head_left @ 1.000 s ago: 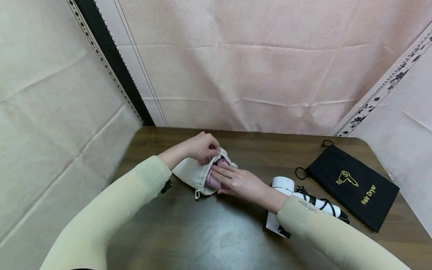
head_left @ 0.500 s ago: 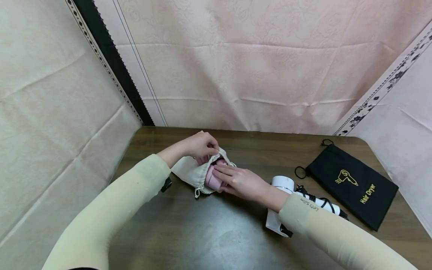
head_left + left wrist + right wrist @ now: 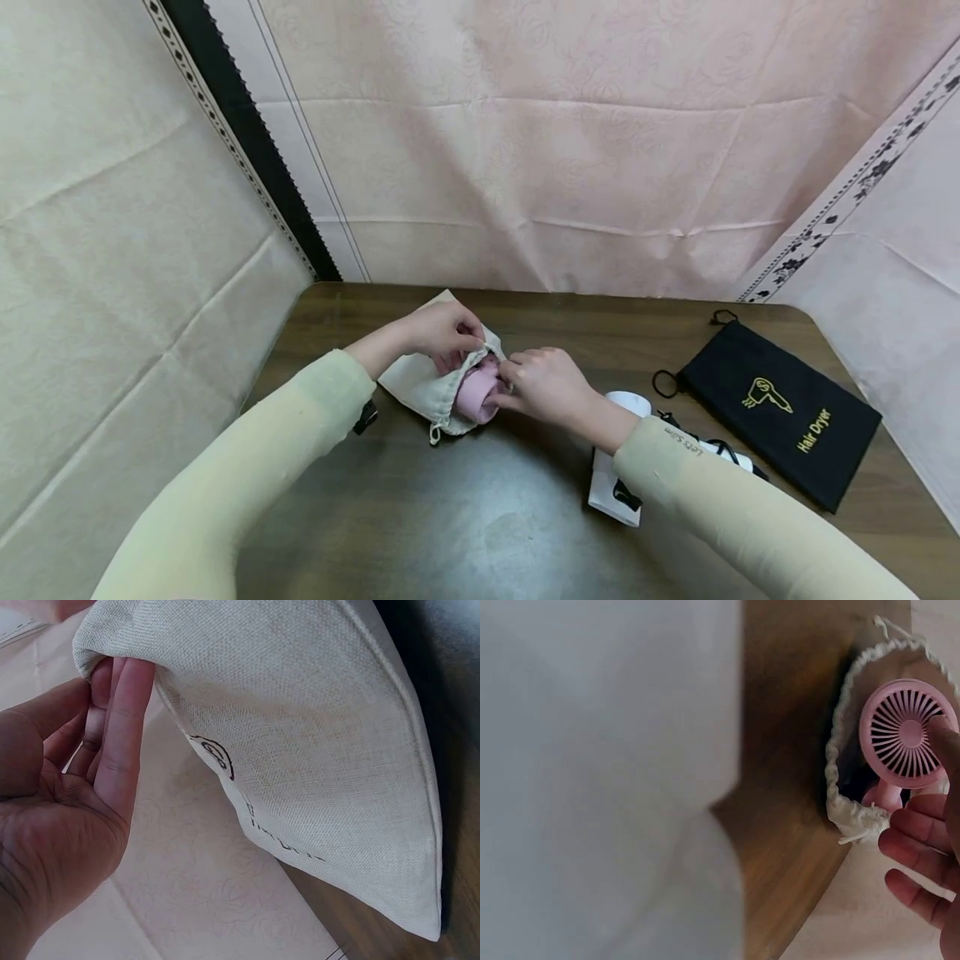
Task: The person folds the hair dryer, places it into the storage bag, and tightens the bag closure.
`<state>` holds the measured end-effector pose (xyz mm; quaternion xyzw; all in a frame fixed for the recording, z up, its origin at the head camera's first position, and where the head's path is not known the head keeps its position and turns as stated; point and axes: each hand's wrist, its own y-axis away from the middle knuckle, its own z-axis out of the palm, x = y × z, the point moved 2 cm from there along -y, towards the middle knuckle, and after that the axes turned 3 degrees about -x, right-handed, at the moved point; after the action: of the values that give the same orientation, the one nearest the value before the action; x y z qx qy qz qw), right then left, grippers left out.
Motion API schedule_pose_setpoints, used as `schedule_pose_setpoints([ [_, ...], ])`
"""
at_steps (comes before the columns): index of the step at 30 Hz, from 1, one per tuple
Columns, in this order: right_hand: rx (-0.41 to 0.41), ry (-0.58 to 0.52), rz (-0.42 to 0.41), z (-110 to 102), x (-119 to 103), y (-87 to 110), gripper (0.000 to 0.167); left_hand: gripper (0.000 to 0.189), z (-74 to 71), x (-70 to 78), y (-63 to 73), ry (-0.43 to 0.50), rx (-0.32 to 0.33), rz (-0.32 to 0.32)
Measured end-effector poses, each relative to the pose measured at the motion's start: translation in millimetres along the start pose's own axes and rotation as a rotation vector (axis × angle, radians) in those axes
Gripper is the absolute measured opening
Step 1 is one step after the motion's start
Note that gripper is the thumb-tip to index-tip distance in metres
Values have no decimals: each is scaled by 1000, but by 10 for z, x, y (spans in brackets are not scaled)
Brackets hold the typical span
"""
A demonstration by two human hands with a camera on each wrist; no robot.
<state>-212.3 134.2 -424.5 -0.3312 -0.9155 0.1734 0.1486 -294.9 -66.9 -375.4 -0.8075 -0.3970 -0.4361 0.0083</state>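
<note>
A cream drawstring bag (image 3: 416,379) lies on the table, its gathered mouth facing right. My left hand (image 3: 442,332) pinches the far edge of that mouth; in the left wrist view the thumb and fingers (image 3: 124,742) hold the folded cloth, which bears dark print. Inside the mouth sits a pink handheld fan (image 3: 476,393), its round grille (image 3: 910,733) facing outward. At the fan is my right hand (image 3: 551,385), thumb on the grille and fingers curled by its edge. The lower part of the fan is hidden in the bag.
A white hair dryer (image 3: 628,403) with a black cord is partly covered by my right forearm. To its right lies a black drawstring bag (image 3: 780,412) printed "Hair Dryer". Pale cloth (image 3: 525,167) hangs behind the brown table (image 3: 360,517).
My right hand's fingers, laid flat over the fan before, have drawn back and curled, with the thumb on it. More of the fan's round end shows. The left hand keeps the bag's edge.
</note>
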Motion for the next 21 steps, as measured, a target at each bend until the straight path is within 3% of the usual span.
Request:
schedule_pose_setpoints([
  [8, -123, 6, 98, 72, -39, -93, 53, 16, 38, 4, 21, -3, 3, 15],
  [15, -239, -8, 88, 47, 16, -26, 54, 16, 94, -33, 36, -80, 37, 58],
  [18, -273, -50, 107, 7, 127, 44, 47, 16, 137, -27, 47, -142, 58, 88],
  [21, -286, -101, 162, -20, 261, 81, 40, 15, 185, 0, 74, -271, 114, 133],
])
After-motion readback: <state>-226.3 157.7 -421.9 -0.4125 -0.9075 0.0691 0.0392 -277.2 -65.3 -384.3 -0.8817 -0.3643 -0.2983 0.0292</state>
